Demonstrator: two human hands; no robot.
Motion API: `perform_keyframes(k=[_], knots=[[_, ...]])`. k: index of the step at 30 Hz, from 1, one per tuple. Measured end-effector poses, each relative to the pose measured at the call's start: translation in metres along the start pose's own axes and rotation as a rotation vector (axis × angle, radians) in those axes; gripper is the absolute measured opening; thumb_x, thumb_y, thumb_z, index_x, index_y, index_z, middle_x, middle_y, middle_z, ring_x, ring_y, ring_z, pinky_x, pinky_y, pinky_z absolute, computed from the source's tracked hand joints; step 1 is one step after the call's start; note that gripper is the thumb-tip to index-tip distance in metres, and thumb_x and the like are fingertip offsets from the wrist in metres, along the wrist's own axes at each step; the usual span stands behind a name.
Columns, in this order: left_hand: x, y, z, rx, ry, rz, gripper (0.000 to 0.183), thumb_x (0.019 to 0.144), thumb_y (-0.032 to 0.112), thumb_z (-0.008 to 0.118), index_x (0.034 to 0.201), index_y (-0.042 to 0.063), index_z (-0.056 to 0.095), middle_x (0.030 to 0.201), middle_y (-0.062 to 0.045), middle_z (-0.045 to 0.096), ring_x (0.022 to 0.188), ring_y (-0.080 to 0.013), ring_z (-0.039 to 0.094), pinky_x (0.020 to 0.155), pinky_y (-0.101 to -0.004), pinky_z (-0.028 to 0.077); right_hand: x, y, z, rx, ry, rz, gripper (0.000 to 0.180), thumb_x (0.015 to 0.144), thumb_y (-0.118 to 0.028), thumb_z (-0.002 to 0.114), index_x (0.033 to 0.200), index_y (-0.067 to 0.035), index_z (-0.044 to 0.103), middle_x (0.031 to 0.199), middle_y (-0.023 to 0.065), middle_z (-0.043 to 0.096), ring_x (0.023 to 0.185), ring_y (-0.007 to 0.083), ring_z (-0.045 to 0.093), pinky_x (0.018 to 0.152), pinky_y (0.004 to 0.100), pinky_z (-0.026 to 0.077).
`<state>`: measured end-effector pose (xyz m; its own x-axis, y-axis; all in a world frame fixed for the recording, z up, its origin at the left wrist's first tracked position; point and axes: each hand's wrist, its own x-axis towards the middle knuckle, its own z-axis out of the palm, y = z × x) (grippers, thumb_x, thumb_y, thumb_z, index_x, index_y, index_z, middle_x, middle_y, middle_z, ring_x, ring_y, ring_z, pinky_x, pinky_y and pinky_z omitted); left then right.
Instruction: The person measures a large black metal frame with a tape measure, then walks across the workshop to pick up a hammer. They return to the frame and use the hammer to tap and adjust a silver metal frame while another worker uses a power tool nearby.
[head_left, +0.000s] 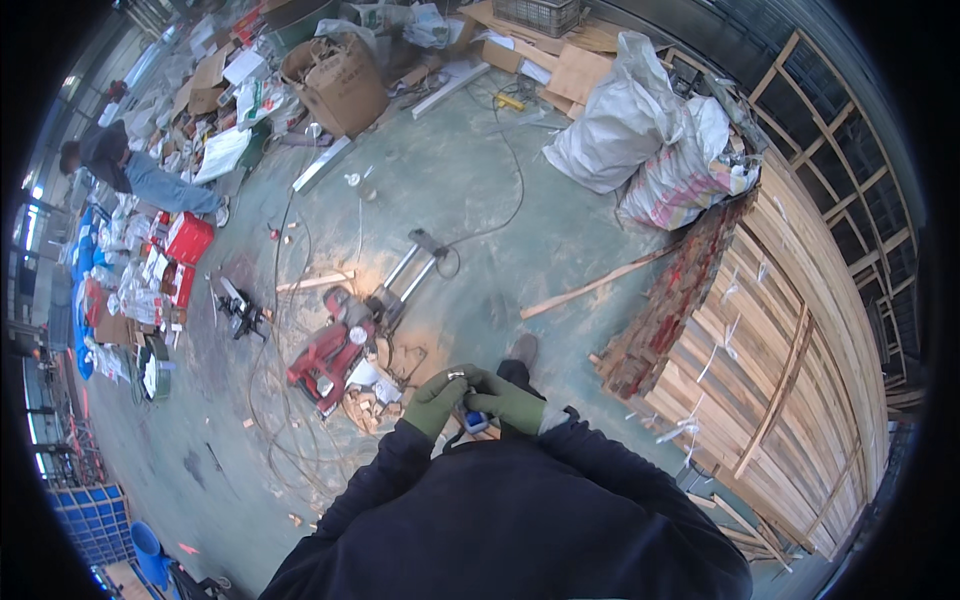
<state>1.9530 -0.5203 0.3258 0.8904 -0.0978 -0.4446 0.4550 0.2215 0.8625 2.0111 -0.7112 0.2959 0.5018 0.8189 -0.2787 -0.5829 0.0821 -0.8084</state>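
Observation:
Both my hands are in green gloves and meet close in front of my body. My left hand has its fingers closed around a small shiny metal piece, whose exact kind is too small to tell. Against it, my right hand curls its fingers over the same spot. Just below the fingers a small blue-and-grey object shows, possibly a tape measure; its upper part is hidden by the gloves. On the floor beyond my left hand lies a red sliding mitre saw with sawdust and wood offcuts around it.
A tied stack of timber boards stands at right, behind a long wood strip. White woven sacks sit beyond. Cables loop across the floor at left. A person bends near red boxes and piled cartons.

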Motion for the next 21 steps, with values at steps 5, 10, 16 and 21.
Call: perform_keyframes(k=[5,10,16,21], knots=[[0.076,0.063,0.034,-0.015,-0.019,0.132,0.031,0.108,0.013,0.056,0.136,0.003,0.063,0.129,-0.006,0.069,0.119,-0.0146,0.062,0.104,-0.0297,0.049,-0.009,-0.050,-0.074,-0.147,0.134,0.133,0.065,0.100,-0.028,0.063,0.156,-0.003,0.042,0.140,0.0135,0.059,0.124,0.0196,0.059,0.104,0.0314,0.046],[0.128,0.102,0.066,0.068,-0.047,0.103,0.033,0.107,0.026,0.058,0.132,0.006,0.068,0.108,0.002,0.068,0.098,-0.0062,0.059,0.085,-0.0254,0.050,-0.013,-0.085,-0.116,-0.257,0.217,0.226,0.059,0.101,-0.033,0.062,0.148,0.001,0.051,0.141,0.0150,0.060,0.125,0.0202,0.059,0.106,0.0311,0.046],[0.164,0.113,0.073,0.007,-0.102,-0.077,0.038,0.107,0.024,0.060,0.137,0.002,0.064,0.123,-0.003,0.069,0.111,-0.0105,0.063,0.096,-0.0268,0.050,0.004,-0.104,-0.134,-0.129,0.283,0.131,0.058,0.102,-0.036,0.061,0.146,0.002,0.053,0.134,0.0133,0.063,0.120,0.0180,0.059,0.103,0.0304,0.046],[0.194,0.122,0.065,0.014,-0.130,-0.083,0.039,0.107,0.027,0.061,0.137,0.003,0.064,0.118,-0.001,0.069,0.108,-0.0092,0.062,0.094,-0.0269,0.050,0.017,-0.138,-0.138,-0.132,0.299,0.088,0.062,0.103,-0.037,0.061,0.149,0.002,0.049,0.133,0.0126,0.063,0.120,0.0168,0.058,0.103,0.0300,0.045]])
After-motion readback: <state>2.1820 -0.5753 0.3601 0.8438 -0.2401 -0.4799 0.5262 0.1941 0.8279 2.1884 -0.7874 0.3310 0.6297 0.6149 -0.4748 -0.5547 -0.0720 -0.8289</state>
